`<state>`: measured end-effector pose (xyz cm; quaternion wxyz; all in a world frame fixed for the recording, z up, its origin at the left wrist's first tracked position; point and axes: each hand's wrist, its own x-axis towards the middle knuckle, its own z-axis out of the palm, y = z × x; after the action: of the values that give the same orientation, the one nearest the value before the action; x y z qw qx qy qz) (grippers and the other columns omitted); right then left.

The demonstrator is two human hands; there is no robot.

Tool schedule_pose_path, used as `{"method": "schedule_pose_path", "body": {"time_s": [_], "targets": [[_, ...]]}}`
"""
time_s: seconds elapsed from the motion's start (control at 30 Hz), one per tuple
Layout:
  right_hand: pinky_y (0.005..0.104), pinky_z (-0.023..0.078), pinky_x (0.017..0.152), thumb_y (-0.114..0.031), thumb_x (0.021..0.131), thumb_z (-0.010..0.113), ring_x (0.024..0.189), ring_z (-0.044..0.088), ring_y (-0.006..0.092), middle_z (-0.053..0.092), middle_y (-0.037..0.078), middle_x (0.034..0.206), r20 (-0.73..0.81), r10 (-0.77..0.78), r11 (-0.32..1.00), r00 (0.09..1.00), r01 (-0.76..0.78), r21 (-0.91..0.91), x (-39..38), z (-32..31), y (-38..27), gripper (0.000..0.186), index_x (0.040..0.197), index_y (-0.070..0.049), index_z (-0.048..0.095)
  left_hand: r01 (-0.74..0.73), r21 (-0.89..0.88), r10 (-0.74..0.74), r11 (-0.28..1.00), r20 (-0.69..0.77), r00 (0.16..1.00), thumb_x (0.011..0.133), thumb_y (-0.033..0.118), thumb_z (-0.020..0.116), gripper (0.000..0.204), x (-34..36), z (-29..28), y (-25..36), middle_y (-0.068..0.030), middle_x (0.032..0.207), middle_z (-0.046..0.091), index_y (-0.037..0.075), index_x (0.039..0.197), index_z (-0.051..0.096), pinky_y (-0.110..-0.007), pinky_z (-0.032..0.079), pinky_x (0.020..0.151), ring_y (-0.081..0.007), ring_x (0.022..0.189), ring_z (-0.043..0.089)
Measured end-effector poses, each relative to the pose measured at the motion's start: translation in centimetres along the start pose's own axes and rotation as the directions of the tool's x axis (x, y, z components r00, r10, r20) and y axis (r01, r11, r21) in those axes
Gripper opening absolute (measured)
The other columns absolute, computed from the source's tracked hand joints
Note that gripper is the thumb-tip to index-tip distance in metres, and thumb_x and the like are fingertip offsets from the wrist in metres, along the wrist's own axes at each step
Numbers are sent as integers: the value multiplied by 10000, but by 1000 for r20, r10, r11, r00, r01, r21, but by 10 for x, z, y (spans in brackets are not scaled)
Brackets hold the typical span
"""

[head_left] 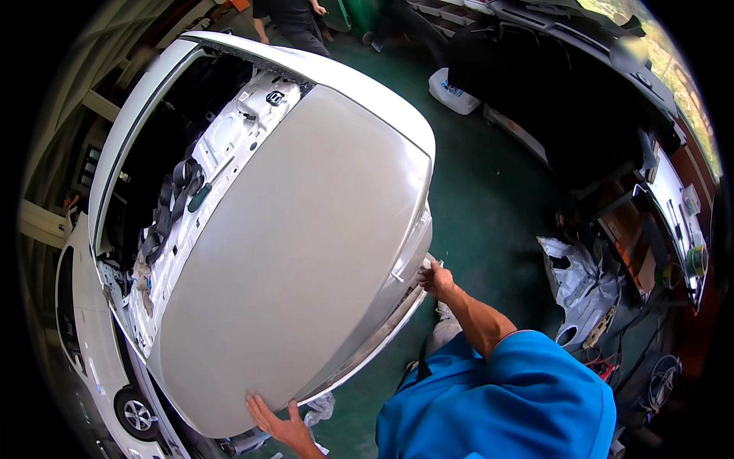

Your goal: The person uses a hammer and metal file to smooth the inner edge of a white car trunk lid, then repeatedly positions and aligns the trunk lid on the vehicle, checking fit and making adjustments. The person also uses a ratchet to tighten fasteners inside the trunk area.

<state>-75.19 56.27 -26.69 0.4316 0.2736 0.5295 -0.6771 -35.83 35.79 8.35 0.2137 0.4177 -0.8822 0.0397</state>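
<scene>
A grey-beige trunk lid lies lowered on the back of a white car body. My left hand rests flat on the lid's near left corner, fingers spread. At the car's rear edge on the right, my right hand is closed, its fingers curled; a small pale bit shows at the fingertips, but what they grip is unclear. Between the lid and the rear bumper runs a narrow gap. Ahead of the lid, the bare white shelf panel carries black seat belts and a green-handled screwdriver.
A cut silver body panel stands on the green floor to the right, with cables near it. Beyond are a white jug and a cluttered bench. Another white car is at left; a person stands at the far side.
</scene>
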Motion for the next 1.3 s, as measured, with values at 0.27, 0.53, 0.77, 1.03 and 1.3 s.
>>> {"method": "schedule_pose_path", "body": {"time_s": [0.27,0.53,0.77,1.03,1.3], "targets": [[428,524,483,-430,998,516,557,638,324,669,169,726,-111,20,988,994,-3,151,22,-162,115,471,852,4,626,436,-208,-470,876,-159,868,974,235,629,553,-111,41,-101,-275,1447,455,-51,1415,455,-481,337,1128,-421,1341,440],[404,493,496,-452,983,484,609,600,285,628,124,735,-46,73,979,996,-80,-186,-79,-129,145,407,825,-84,554,755,-486,-643,441,417,643,943,402,662,603,-198,93,-169,-204,1219,676,27,1388,502,-389,541,895,-316,1062,693],[369,518,521,-470,958,557,633,633,263,659,120,771,239,109,912,965,-1,-411,-100,-30,159,400,906,-74,580,860,-201,-534,470,710,458,920,504,624,579,-423,193,-200,-194,1224,673,49,1279,624,-432,522,925,-364,1060,669],[366,508,496,-354,953,559,609,630,256,646,122,753,263,124,838,957,41,-545,-95,65,144,286,908,-73,582,933,228,-485,280,872,-68,858,598,583,542,-551,241,-190,-166,961,733,83,884,748,-459,524,878,-348,996,679],[303,454,442,-219,925,551,552,604,214,632,105,689,-18,202,498,979,-118,-859,-62,135,172,141,869,-93,581,905,-327,-636,-274,767,84,928,333,643,364,-401,232,-248,-149,921,726,16,1099,698,-376,553,746,-238,834,707]]}}
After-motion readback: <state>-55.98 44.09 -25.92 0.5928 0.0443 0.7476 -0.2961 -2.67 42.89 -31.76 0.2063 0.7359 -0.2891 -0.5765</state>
